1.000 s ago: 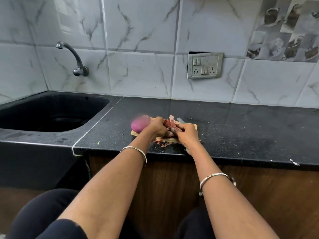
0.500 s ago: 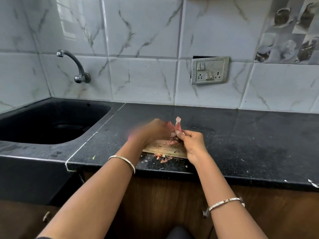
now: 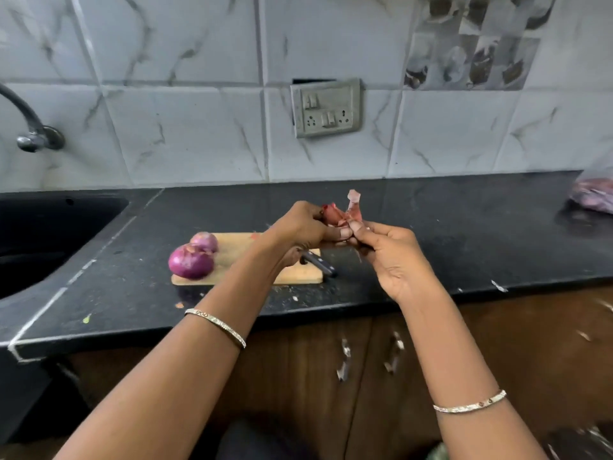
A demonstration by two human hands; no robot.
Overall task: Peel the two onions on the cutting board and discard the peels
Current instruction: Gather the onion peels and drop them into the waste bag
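Two purple peeled onions, a larger onion (image 3: 190, 265) in front and a smaller onion (image 3: 205, 241) behind it, lie at the left end of the wooden cutting board (image 3: 238, 249). Above the board's right end, my left hand (image 3: 298, 229) and my right hand (image 3: 391, 257) together hold a bunch of reddish onion peels (image 3: 341, 212) between curled fingers. The peels stick up above my fingertips. A dark-handled knife (image 3: 320, 263) lies on the board's right end, partly hidden under my left hand.
A black sink (image 3: 49, 227) with a wall tap (image 3: 30, 127) lies at the left. The black countertop (image 3: 464, 234) carries small peel scraps near its front edge. A plastic bag of purple items (image 3: 593, 194) sits at the far right. Cabinet doors with handles (image 3: 368, 356) are below.
Both hands lifted the gathered peels off the board and moved right. The two onions now lie uncovered on the board's left end. The view shifted left and closer.
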